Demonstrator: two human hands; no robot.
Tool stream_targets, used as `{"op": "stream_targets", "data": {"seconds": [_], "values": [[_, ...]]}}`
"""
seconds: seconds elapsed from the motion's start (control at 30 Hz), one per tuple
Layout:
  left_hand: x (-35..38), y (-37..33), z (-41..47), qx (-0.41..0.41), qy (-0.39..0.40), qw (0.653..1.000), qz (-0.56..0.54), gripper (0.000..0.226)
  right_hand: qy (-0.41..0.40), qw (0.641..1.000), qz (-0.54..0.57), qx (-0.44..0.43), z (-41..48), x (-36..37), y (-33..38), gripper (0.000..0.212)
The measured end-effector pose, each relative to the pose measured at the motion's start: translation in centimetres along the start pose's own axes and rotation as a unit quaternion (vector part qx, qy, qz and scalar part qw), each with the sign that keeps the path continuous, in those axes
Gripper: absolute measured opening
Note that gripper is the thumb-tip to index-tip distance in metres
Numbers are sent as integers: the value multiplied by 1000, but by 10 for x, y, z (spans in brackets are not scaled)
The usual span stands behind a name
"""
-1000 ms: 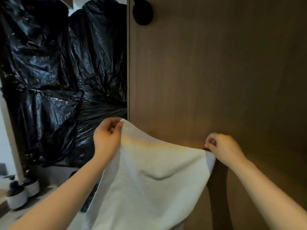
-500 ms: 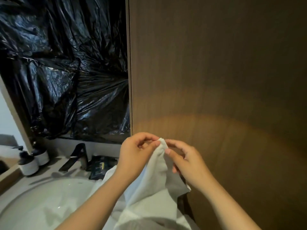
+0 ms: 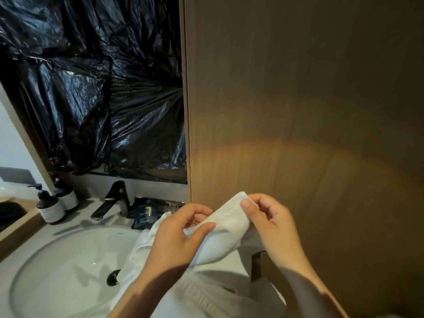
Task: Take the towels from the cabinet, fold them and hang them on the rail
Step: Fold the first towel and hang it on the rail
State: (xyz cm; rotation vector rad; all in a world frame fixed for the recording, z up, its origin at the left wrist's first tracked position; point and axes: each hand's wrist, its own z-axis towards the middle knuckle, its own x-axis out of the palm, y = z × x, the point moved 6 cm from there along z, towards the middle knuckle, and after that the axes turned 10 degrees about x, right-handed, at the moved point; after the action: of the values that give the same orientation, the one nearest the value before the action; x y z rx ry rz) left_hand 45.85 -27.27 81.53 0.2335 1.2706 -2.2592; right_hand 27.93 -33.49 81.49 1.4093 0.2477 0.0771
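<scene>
Both forearms are cut off by the lower edge. The left hand [image 3: 176,235] and right hand [image 3: 273,223] each pinch the bunched top of a white towel [image 3: 227,228], fingers [image 3: 195,211] curled round it. The towel hangs down out of view and hides the right side of the sink [image 3: 57,271]. A dark shape beside its right fold is hard to make out. On the table [image 3: 18,230] behind stand a black tap [image 3: 112,200], two pump bottles [image 3: 49,207] and a dark packet [image 3: 144,213] with unreadable print. Beyond are crumpled black plastic [image 3: 91,88] and a wood panel [image 3: 298,111].
</scene>
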Motion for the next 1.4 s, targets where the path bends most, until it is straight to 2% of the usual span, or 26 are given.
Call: {"op": "stream_targets", "data": {"seconds": [0.13,0.37,0.5,0.7,0.87,1.03,1.4], "values": [[2,-2,-9,1,-11,1000,-18,20,-30,999,23,-17,-4,-2,5,11],[5,0,-14,-40,-6,997,-63,22,-42,999,7,-32,-6,-3,14,13],[5,-2,-14,-44,-15,999,-22,30,-48,998,7,-37,-8,-4,15,18],[7,7,-14,-73,-3,997,-23,11,-42,998,6,-49,-8,-3,17,16],[3,13,-11,-15,-6,999,41,10,-61,996,10,-61,-4,-7,23,17],[1,31,-8,16,33,996,87,7,-79,993,30,-83,-4,-16,35,20],[0,70,-7,-12,59,986,152,11,-95,991,29,-88,-2,-33,41,20]]}}
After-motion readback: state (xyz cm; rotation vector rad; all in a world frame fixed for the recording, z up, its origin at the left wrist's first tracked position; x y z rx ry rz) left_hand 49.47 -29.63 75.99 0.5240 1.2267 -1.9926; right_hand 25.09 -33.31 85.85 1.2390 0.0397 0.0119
